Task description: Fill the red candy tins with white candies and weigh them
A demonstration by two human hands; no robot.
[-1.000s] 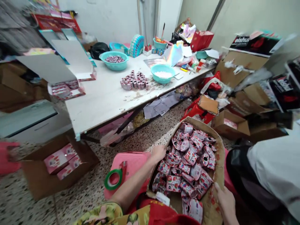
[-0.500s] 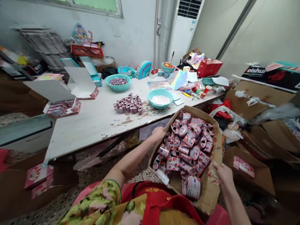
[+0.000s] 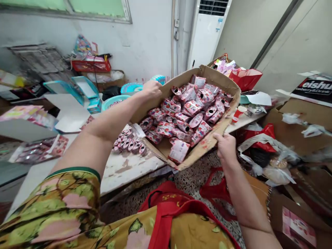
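I hold a brown cardboard box [image 3: 207,141] up over the edge of the white table [image 3: 121,169]. It is full of small pink-and-red packets [image 3: 186,107] and tilts down toward me. My left hand [image 3: 151,89] grips its far left rim. My right hand [image 3: 226,147] grips its near right rim. Under the box's left corner, a cluster of small pink rolls [image 3: 128,143] lies on the table.
Teal bowls [image 3: 112,101] and teal trays [image 3: 86,86] sit at the table's back. A red bag [image 3: 245,79] and clutter fill the right end. Cardboard boxes [image 3: 306,121] and plastic bags crowd the floor at right. A white air conditioner [image 3: 207,33] stands by the wall.
The box has risen from near the floor to table height and moved over the table's edge, both hands still on its rims. My view has lifted with it.
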